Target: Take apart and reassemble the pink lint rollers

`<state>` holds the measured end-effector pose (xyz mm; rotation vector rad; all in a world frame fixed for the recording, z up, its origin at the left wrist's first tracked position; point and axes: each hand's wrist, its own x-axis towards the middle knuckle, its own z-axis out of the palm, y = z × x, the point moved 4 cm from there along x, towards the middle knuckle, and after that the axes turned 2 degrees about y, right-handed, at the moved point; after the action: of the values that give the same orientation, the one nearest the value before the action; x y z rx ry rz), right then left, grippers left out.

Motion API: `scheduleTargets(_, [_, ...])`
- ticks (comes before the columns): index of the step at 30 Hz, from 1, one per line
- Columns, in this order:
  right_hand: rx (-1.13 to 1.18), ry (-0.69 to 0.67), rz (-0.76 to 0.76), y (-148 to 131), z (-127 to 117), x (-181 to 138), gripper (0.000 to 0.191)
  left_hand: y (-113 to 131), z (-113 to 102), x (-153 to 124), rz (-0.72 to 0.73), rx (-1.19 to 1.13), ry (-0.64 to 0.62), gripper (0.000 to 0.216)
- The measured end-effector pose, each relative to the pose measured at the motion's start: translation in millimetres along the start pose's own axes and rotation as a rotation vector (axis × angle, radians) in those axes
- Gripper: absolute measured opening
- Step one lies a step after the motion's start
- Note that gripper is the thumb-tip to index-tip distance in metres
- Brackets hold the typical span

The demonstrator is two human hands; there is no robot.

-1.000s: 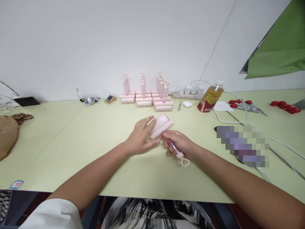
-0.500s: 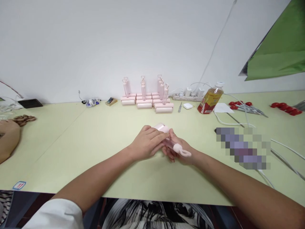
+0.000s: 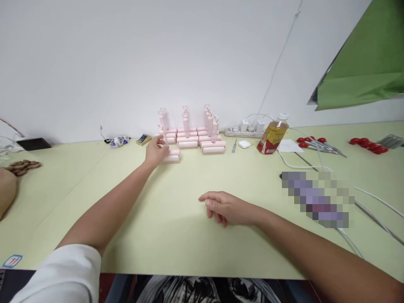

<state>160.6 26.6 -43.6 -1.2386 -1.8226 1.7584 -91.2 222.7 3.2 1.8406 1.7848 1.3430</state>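
Note:
At the front left of the group, my left hand (image 3: 155, 151) closes around the handle of a pink lint roller (image 3: 172, 156). Its wide head rests on the table and the looped handle points up; my fingers hide part of it. Behind and to the right, several like lint rollers (image 3: 188, 141) stand upright in rows against the wall. My right hand (image 3: 227, 207) is over the table nearer to me, holding nothing, its fingers loosely bent and apart.
Right of the rollers are a small screwdriver (image 3: 234, 145), a white square gadget (image 3: 244, 144), a power strip (image 3: 243, 133) and a bottle of drink (image 3: 273, 134). Red-ended tools (image 3: 318, 145), white cables (image 3: 309, 169) and a blurred-out object (image 3: 315, 200) lie farther right. Bundled cable (image 3: 117, 142) sits left.
My left hand has carried the lint roller away from my right hand, forward and left, and stood it in front of the left row. My right hand has let go of it.

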Motion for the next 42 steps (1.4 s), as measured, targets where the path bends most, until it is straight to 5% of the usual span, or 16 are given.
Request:
scheduleTargets(8, [-0.029, -0.042, 0.013, -1, 0, -1, 0.050, -21, 11, 71, -0.059, 0.131, 0.086, 0.038])
scheduleTargets(16, [-0.012, -0.034, 0.011, 0, 0, -1, 0.050, -19, 16, 74, -0.076, 0.151, 0.123, 0.039])
scheduleTargets(21, [0.007, -0.039, 0.009, 1, 1, 0, 0.048, 4, 4, 55, 0.069, 0.110, 0.367, 0.045])
scheduleTargets(24, [0.013, -0.027, 0.014, 0, 0, 1, 0.047, 30, 23, 45, 0.208, 0.111, 0.158, 0.032])
scheduleTargets(27, [0.005, -0.018, 0.017, 0, 0, 2, 0.047, 45, 54, 43, 0.121, 0.109, -0.063, 0.039])
scheduleTargets(33, [0.016, -0.042, -0.009, 5, -2, 5, 0.048, 47, 98, 53, -0.055, 0.097, -0.178, 0.046])
scheduleTargets(38, [0.040, -0.040, -0.031, 8, -3, 7, 0.049, 52, 93, 53, -0.054, 0.131, -0.132, 0.019])
scheduleTargets(42, [0.046, -0.038, -0.042, 10, -1, 9, 0.046, 61, 65, 39, -0.003, 0.124, -0.080, 0.021])
